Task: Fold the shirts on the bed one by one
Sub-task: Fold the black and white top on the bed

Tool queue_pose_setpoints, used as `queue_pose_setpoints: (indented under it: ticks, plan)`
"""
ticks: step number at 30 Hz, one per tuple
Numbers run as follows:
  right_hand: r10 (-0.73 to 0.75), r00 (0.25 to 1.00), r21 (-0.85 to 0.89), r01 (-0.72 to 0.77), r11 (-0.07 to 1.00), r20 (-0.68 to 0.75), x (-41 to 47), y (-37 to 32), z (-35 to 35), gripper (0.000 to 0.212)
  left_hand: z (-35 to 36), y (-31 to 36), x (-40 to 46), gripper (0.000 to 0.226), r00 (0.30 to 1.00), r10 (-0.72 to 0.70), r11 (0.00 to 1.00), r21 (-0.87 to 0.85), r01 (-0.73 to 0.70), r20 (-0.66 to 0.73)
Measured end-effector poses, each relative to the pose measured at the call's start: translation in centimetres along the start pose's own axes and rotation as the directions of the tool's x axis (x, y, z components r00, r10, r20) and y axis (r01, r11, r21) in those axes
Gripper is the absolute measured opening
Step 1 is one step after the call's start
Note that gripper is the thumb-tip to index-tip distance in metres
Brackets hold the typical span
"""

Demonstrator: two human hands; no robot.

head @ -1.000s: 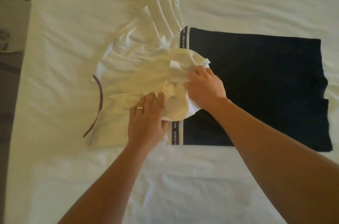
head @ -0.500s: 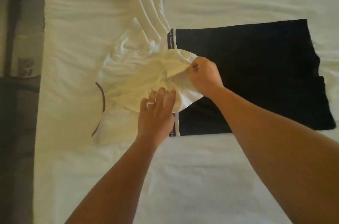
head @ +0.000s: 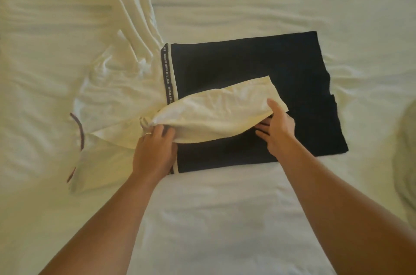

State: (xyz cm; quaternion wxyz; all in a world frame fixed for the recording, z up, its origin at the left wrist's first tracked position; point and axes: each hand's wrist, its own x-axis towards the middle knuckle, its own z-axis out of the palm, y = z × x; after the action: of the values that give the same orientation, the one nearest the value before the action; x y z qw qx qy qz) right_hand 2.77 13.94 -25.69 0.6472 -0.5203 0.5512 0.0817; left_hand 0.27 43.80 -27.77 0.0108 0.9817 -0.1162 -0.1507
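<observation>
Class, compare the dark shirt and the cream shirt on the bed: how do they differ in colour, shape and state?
The dark shirt is navy; the cream shirt is pale. The dark shirt lies flat in a neat rectangle; the cream shirt is crumpled and spread out. The left hand and right hand hold only the cream shirt. Both lie on the bed.

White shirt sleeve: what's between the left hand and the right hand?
In the head view, the stretched white shirt sleeve spans from left hand to right hand, over the folded dark shirt.
</observation>
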Motion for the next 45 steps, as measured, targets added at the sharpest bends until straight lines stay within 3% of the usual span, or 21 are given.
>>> queue_pose_setpoints:
  ticks: [2, 4, 6, 9, 11, 13, 17, 23, 27, 33, 39, 45]
  plan:
    - [0.029, 0.993, 0.06, -0.023, 0.998, -0.112, 0.3, -1.3, 1.1, 0.065, 0.5, -0.4, 0.2, 0.013, 0.999, 0.032, 0.999, -0.019, -0.033, -0.013]
    - [0.036, 0.982, 0.074, -0.023, 0.997, -0.183, 0.9, -2.4, 1.3, 0.051, 0.8, -0.8, 0.2, 0.012, 0.998, 0.061, 0.997, -0.048, -0.062, -0.027]
    - [0.007, 0.989, 0.065, 0.002, 0.998, -0.147, 1.7, -2.9, 1.0, 0.036, 0.9, -1.0, -0.2, 0.015, 0.998, 0.044, 0.988, -0.148, -0.052, -0.054]
    - [-0.049, 0.968, 0.147, 0.087, 0.985, -0.247, 1.7, -3.3, -0.7, 0.017, 0.4, -1.0, -1.3, 0.024, 0.983, -0.008, 0.944, -0.325, -0.053, -0.184]
    - [-0.038, 0.944, 0.211, 0.112, 0.971, -0.328, 1.5, -3.2, -2.7, 0.013, 0.4, -0.5, -2.0, 0.028, 0.953, 0.074, 0.935, -0.312, -0.169, -0.293]
    - [-0.043, 0.938, 0.104, 0.084, 0.991, -0.343, 1.8, -2.2, -5.4, 0.013, 1.1, 0.1, -2.5, 0.026, 0.943, 0.175, 0.931, -0.264, -0.252, -0.283]
    - [-0.002, 0.958, -0.106, -0.03, 0.994, -0.286, 2.7, -1.0, -9.1, 0.03, 2.3, 0.7, -2.7, 0.029, 0.957, 0.21, 0.953, -0.178, -0.245, -0.198]
    - [-0.152, 0.988, -0.519, 0.126, 0.845, -0.007, 3.1, -3.5, -8.1, 0.018, 1.9, 1.0, -2.9, 0.029, 0.948, 0.237, 0.929, -0.235, -0.285, -0.214]
    - [-0.29, 0.956, -0.475, 0.241, 0.847, -0.032, 3.6, -4.4, -9.2, 0.014, 1.6, 1.6, -3.0, 0.024, 0.939, 0.265, 0.905, -0.28, -0.321, -0.22]
    - [-0.303, 0.953, -0.632, 0.222, 0.742, -0.021, 4.6, -3.2, -12.1, 0.016, 2.1, 3.4, -2.1, 0.027, 0.956, 0.271, 0.935, -0.206, -0.289, -0.109]
    - [-0.422, 0.903, -0.626, 0.283, 0.727, -0.081, 5.3, -4.3, -12.3, 0.013, 1.6, 4.0, -2.2, 0.021, 0.921, 0.323, 0.883, -0.281, -0.377, -0.219]
    - [-0.44, 0.898, -0.744, 0.289, 0.602, -0.008, 6.2, -4.3, -13.2, 0.018, 1.8, 4.6, -1.9, 0.04, 0.953, 0.304, 0.928, -0.228, -0.294, 0.006]
